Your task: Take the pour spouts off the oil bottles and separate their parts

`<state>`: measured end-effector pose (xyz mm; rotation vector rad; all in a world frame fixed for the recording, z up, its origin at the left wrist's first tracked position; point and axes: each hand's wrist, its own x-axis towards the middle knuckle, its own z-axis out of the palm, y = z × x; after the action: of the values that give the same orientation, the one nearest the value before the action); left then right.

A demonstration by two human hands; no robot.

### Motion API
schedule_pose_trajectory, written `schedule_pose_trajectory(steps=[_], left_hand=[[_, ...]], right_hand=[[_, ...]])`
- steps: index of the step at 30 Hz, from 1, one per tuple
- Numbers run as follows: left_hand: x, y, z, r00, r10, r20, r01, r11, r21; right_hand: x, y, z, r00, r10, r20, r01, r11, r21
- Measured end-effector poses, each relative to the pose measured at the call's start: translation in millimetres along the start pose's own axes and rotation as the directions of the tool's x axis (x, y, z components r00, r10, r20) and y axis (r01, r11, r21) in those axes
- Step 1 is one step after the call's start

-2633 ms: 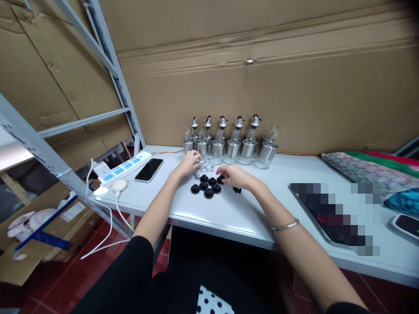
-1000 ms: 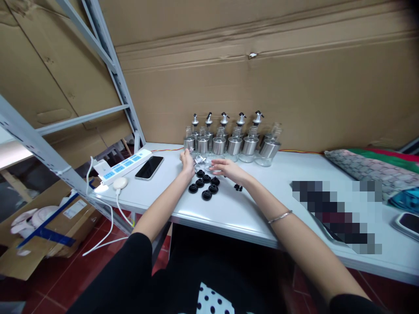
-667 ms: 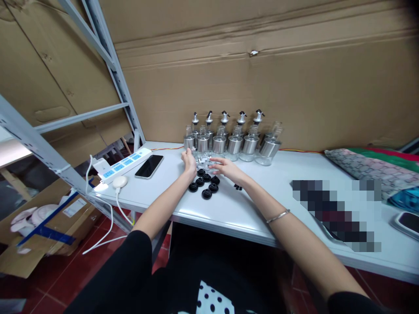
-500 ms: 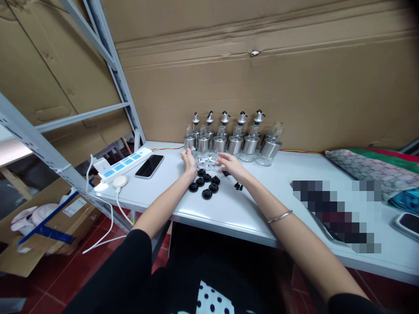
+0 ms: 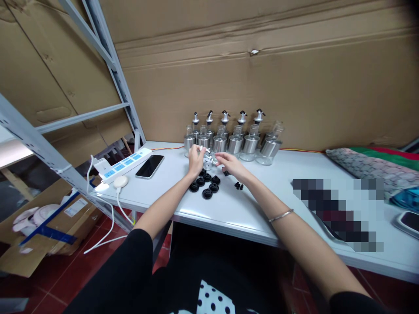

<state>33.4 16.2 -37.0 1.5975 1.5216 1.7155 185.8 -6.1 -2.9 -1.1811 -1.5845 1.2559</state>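
Small silvery-white parts lie in a group between my hands on the white table. My left hand is at their left, fingers closed together; what they pinch, if anything, is too small to name. At the right edge of the group, my right hand has its fingers apart and holds nothing visible. Several round black caps sit just nearer than the parts. A few tiny black pieces lie below my right hand. Behind are glass bottles with steel sleeves.
Silver pourers top the back bottles. To the left are a phone, a power strip and a white round charger. Patterned fabric and a second phone are at the right. Cardboard stands behind.
My left hand has moved right and over the silvery parts, and its fingers have drawn together. My right hand has hardly moved.
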Motion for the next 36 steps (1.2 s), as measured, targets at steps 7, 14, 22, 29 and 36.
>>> schedule_pose_trajectory(steps=[7,14,22,29,36], left_hand=[[-12.1,20.6,-1.3,0.953,0.227,0.201,-0.224,0.974,-0.034],[-13.2,30.1,-9.7,0.856,0.416,0.306,-0.485,0.850,0.203],[-11.4,31.1,-11.8,0.775,0.416,0.476,-0.540,0.827,0.157],[-11.4,34.1,-13.6,0.775,0.435,0.459,-0.564,0.803,0.191],[-15.2,37.7,-12.2,0.818,0.407,0.406,-0.465,0.884,0.051]], right_hand=[[-0.4,-1.2,-7.8,0.986,-0.166,0.011,0.165,0.986,0.032],[2.9,2.6,-10.4,0.971,-0.237,-0.025,0.237,0.971,0.007],[3.1,4.5,-12.7,0.933,-0.361,0.008,0.353,0.907,-0.230],[1.0,1.2,-10.4,0.931,-0.366,0.015,0.361,0.909,-0.209],[-1.7,2.0,-10.2,0.898,-0.438,-0.038,0.398,0.846,-0.354]])
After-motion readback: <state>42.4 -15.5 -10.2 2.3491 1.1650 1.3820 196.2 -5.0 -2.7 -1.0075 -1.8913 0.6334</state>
